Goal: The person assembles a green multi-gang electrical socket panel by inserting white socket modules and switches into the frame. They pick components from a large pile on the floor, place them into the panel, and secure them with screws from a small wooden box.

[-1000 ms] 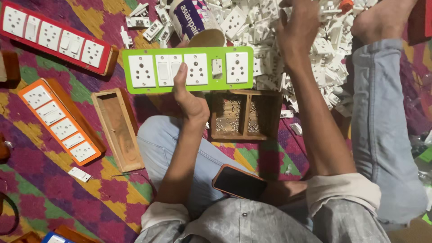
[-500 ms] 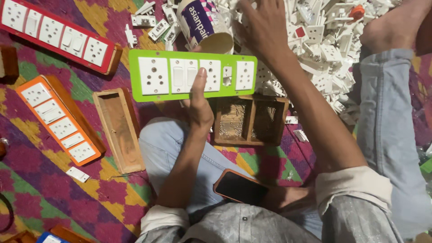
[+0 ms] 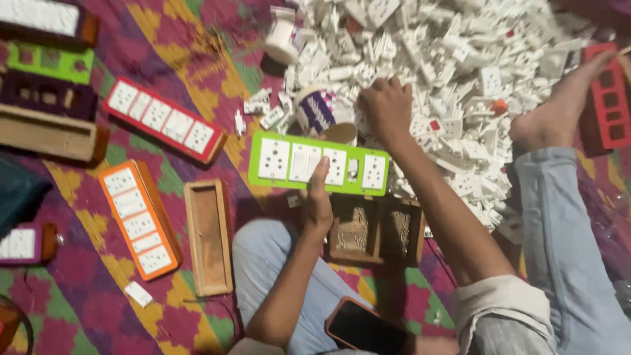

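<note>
Person's left hand (image 3: 319,205) grips the near edge of a green switch plate (image 3: 319,164), thumb laid up over its face, fingers hidden beneath, so it's clamped on the plate. The plate sits level above the lap, w/ 5 white sockets and switches fitted along it. Right hand (image 3: 388,108) lies palm down w/ fingers curled into the pile of loose white switch parts (image 3: 460,72); can't tell if it pinches a piece yet. Vs 1 sec ago, that hand has slid left and nearer the plate, so it looks to be picking a part for it.

Just beyond the plate: a purple-and-white cup (image 3: 322,113). Under the plate: an open wooden box (image 3: 376,230). Left on the patterned cloth (image 3: 79,315): an empty wooden box (image 3: 208,238), an orange plate (image 3: 139,219), a red plate (image 3: 164,122). A dark phone (image 3: 365,327) rests on the lap; a bare foot (image 3: 559,112) lies by the pile.
</note>
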